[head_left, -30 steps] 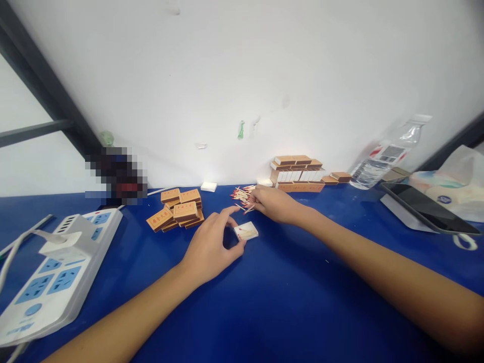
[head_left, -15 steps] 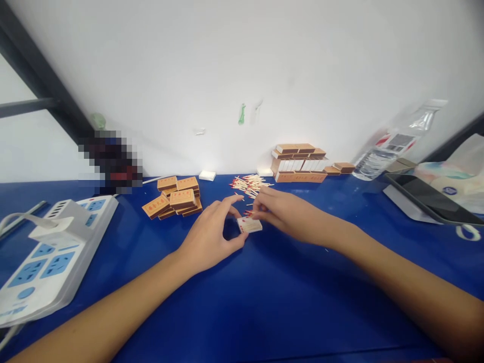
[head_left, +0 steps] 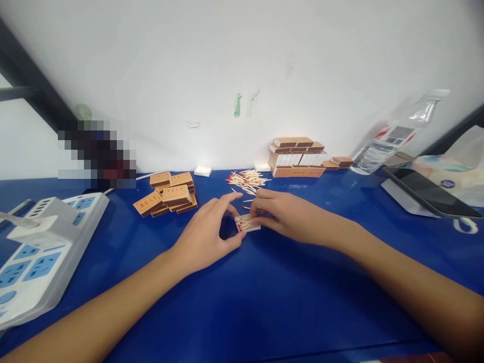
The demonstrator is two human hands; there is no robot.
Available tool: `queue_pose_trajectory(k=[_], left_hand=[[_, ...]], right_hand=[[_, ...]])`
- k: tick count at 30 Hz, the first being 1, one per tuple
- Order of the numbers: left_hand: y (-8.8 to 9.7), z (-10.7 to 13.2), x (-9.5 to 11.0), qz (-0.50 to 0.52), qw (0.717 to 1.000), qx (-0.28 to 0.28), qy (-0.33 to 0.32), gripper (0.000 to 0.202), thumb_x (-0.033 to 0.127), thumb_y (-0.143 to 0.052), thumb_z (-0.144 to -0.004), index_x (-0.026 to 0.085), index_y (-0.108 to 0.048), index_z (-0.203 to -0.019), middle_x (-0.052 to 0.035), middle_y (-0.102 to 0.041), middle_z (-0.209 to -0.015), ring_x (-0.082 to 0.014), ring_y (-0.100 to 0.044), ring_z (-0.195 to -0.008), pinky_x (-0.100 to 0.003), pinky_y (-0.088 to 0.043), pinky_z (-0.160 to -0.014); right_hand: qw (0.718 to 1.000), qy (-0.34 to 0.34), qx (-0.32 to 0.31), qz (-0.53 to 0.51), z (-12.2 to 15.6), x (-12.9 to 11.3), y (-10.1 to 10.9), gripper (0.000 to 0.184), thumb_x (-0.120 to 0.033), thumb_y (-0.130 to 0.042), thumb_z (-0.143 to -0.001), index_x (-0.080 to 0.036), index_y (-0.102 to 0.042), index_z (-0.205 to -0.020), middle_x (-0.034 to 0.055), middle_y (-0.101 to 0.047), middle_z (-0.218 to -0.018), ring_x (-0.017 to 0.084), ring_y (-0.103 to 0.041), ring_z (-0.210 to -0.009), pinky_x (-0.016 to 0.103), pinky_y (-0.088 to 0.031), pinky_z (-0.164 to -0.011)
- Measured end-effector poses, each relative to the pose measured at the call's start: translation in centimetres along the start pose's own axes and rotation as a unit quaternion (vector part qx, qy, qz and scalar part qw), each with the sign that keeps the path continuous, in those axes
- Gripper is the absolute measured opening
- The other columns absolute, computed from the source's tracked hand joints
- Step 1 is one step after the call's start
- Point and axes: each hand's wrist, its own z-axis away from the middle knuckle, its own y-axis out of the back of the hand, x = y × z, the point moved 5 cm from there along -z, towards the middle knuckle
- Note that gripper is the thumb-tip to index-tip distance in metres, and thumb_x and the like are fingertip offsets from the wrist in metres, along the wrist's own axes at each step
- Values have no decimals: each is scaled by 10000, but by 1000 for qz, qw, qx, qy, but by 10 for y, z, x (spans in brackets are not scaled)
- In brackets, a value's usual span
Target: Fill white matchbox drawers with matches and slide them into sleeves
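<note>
A small white matchbox tray (head_left: 247, 223) lies on the blue table (head_left: 264, 302) with red-tipped matches in it. My left hand (head_left: 206, 237) pinches the tray's left end between thumb and forefinger. My right hand (head_left: 282, 214) has its fingertips pressed together on the matches at the tray's right side. Just behind the hands lies a loose pile of matches (head_left: 246, 180).
A heap of orange matchboxes (head_left: 166, 197) sits to the left, a stack of matchboxes (head_left: 297, 157) against the white wall. A white power strip (head_left: 34, 247) lies at far left. A water bottle (head_left: 393, 136), a tablet (head_left: 427, 194) and a plastic bag (head_left: 459, 174) stand at right.
My right hand came back from the loose pile with matches and set them into the tray. My left hand kept hold of the tray.
</note>
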Motion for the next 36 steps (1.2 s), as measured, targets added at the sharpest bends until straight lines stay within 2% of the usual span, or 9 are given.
queue_pose_trajectory(k=[10,17,23,26,32,36], left_hand=[[-1,0,2,-7,1000,-3,-12,701,220,-761,-890,282,-431,-1505,-13,-737,-1159,-237,-670,-1141,-451,-501,-1084],[0,1,2,-12,1000,-4,-9,710,207,-764,-880,285,-433,-1504,-11,-734,-1157,-237,-674,-1135,-452,-505,-1080],[0,1,0,-11,1000,-5,-6,727,206,-766,-874,291,-427,-1511,-11,-731,-1157,-237,-676,-1132,-449,-507,-1075],[-1,2,0,-13,1000,-4,-6,729,205,-765,-873,294,-428,-1513,-18,-732,-1161,-244,-676,-1135,-454,-512,-1067],[0,1,1,-12,1000,1,-14,698,209,-754,-885,279,-435,-1501,-17,-734,-1149,-244,-671,-1132,-453,-523,-1048],[1,0,1,-14,1000,0,-10,691,200,-750,-884,277,-439,-1496,-15,-733,-1146,-243,-668,-1139,-458,-518,-1058]], right_hand=[[999,-18,-21,-21,2,-1,-3,93,-247,-606,-1038,-188,-670,-1007,61,-687,-1040,190,-636,-854,306,-442,-722],[1000,-20,-10,-14,0,2,-2,137,-265,-600,-1052,-183,-661,-962,51,-679,-1010,179,-616,-818,305,-426,-701],[999,-13,-11,-28,-2,4,-6,103,-211,-591,-1043,-184,-644,-958,57,-678,-1024,182,-609,-840,305,-428,-720],[999,-15,-11,-41,-2,5,-7,102,-233,-606,-1041,-192,-648,-958,47,-678,-1004,178,-611,-837,299,-426,-714],[999,-15,3,-34,2,10,1,106,-300,-637,-1029,-203,-644,-986,57,-675,-1033,191,-618,-848,307,-425,-709],[999,-27,-21,-30,4,14,1,118,-274,-593,-1045,-200,-646,-971,63,-666,-1036,195,-616,-855,318,-433,-737]])
